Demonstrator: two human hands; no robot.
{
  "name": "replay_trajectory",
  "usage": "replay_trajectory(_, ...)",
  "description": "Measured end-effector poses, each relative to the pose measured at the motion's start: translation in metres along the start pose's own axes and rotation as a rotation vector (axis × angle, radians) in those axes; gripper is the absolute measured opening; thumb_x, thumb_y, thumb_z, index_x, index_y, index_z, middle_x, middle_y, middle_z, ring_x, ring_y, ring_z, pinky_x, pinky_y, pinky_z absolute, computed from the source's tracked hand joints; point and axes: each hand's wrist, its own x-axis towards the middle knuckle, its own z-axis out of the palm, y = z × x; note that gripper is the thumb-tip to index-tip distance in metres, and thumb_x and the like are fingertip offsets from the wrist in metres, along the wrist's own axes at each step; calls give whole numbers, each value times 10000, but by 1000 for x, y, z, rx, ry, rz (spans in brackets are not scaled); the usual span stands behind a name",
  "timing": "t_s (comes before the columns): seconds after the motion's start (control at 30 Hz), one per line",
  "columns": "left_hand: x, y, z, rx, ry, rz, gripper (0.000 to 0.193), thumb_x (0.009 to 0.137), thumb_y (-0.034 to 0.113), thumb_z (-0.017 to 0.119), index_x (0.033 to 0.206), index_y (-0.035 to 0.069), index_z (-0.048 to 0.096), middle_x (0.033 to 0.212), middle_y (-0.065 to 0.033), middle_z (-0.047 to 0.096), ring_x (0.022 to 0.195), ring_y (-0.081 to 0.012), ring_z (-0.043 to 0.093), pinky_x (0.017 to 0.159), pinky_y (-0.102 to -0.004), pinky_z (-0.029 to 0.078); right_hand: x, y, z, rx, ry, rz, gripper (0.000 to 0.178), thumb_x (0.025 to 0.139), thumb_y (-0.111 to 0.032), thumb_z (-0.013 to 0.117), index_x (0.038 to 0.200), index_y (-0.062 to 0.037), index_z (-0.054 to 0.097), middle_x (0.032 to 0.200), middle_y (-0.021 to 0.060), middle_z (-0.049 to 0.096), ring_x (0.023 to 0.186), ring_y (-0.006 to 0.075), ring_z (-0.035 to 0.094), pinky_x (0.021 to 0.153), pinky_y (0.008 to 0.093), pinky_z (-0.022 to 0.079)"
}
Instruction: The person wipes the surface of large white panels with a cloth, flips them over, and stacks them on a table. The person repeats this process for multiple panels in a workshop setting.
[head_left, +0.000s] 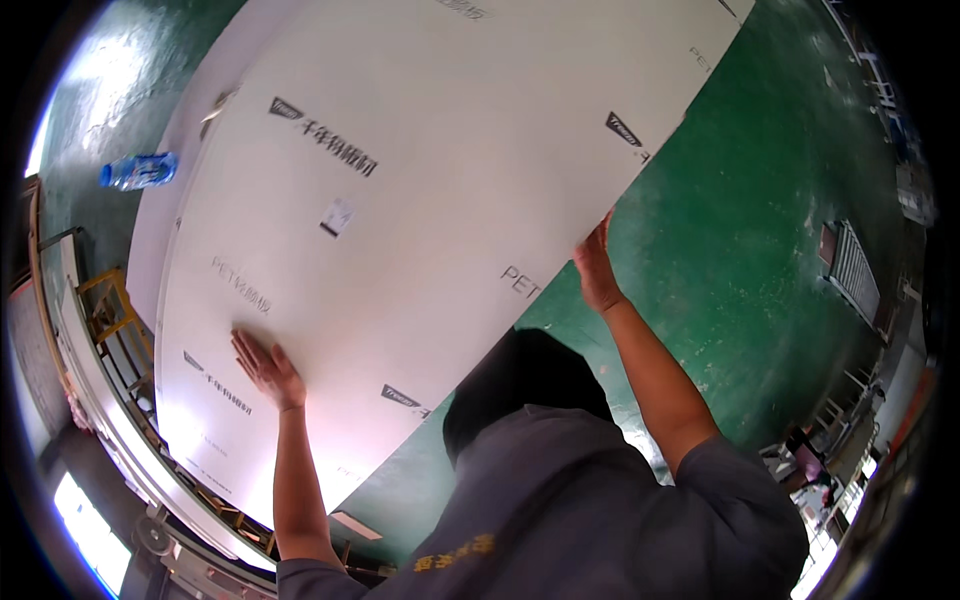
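Note:
A large white board (430, 190) with dark printed marks and a small label (336, 217) fills the middle of the view, set at a slant. My left hand (268, 372) lies flat on its near left part, fingers stretched and holding nothing. At the board's right edge, my right hand (594, 268) grips the rim; some of its fingers are hidden at the edge. Another pale sheet (155, 225) shows beneath the board along its left side.
A blue plastic bottle (140, 172) is beside the sheets at the left. Green floor (740, 220) stretches to the right, where a grey slatted object (852, 275) lies. A yellow frame (113, 305) and long pale boards (125, 440) line the left side.

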Motion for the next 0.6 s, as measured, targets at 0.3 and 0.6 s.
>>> replay_trajectory(0.3,18,47,12,45,-28,-35,814,1051,554,275,1597,-34,139,1674,-229,125,1558,-370,104,1262,-496,90,0,-11,-29,-92,78,47,497,964,51,467,1458,0,464,1609,223,312,1503,462,238,1213,459,279)
replay_trajectory(0.6,85,228,28,-19,-45,179,757,1057,477,354,1591,-29,175,1673,-209,154,1560,-356,105,1261,-507,92,-7,-13,-109,-35,178,42,466,985,59,426,1445,26,492,1552,207,431,1448,390,403,1170,434,371)
